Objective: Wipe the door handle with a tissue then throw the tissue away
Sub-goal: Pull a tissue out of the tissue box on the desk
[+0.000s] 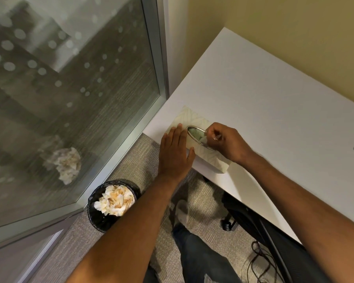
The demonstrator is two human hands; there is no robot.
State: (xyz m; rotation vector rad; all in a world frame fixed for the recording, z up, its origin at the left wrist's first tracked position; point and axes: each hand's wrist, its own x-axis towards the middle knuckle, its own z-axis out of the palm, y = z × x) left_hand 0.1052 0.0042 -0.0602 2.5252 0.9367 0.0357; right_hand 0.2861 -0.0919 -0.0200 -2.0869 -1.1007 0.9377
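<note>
A pale, leaf-patterned tissue box [192, 119] sits at the near corner of the white desk [264, 94]. My left hand [175, 152] lies flat on the box's left side, fingers spread. My right hand [226, 140] pinches a tissue [202, 139] at the box's oval opening; only a small bit of tissue shows. A black mesh waste bin [98, 217] full of crumpled tissues [116, 200] stands on the carpet below my left forearm. No door handle is in view.
A glass panel [70, 88] in a metal frame fills the left side and reflects the crumpled tissues. A black office chair [253, 217] sits under the desk edge, with cables on the carpet. My leg and white sock show below.
</note>
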